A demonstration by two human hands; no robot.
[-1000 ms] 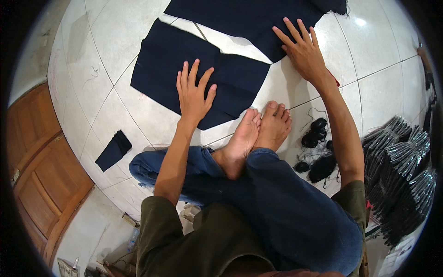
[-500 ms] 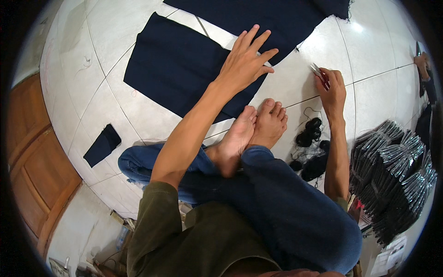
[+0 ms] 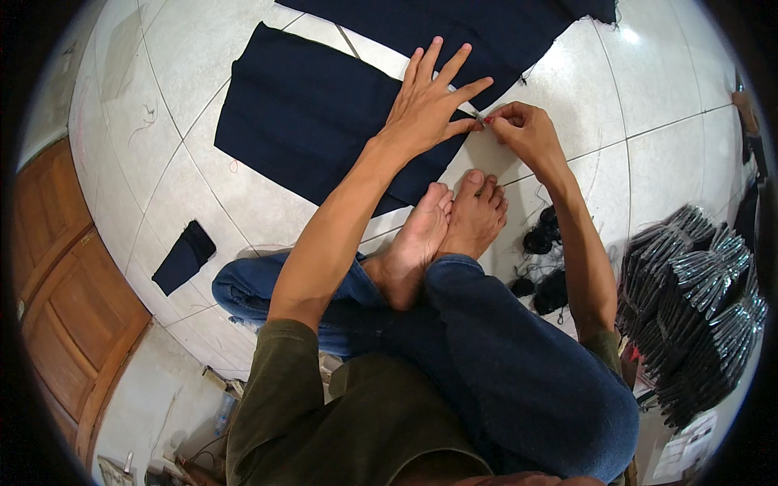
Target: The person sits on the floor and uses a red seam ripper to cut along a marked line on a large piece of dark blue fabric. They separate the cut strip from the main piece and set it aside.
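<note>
A piece of dark navy fabric (image 3: 300, 121) lies flat on the tiled floor in front of my feet. My left hand (image 3: 417, 113) rests on its right side with the fingers spread and the thumb toward the right edge. Close to that thumb, my right hand (image 3: 531, 138) is closed on a small pair of red-handled thread snips (image 3: 489, 120). The snips' tips are at the fabric's right corner; my fingers cover most of the tool. Beyond lies a larger navy fabric piece (image 3: 519, 36), partly out of view, with frayed threads along its edge.
Black thread clumps (image 3: 553, 292) lie beside my right forearm. Shiny-wrapped dark bundles (image 3: 689, 316) are piled at the right. A small folded navy piece (image 3: 185, 257) lies left of my knee, near a wooden door (image 3: 73, 324). Another person's hand (image 3: 744, 112) shows at the far right.
My right hand has moved left with the thread snips, from over the bare tiles to the fabric's right corner by my left thumb. My left hand has stayed nearly in place.
</note>
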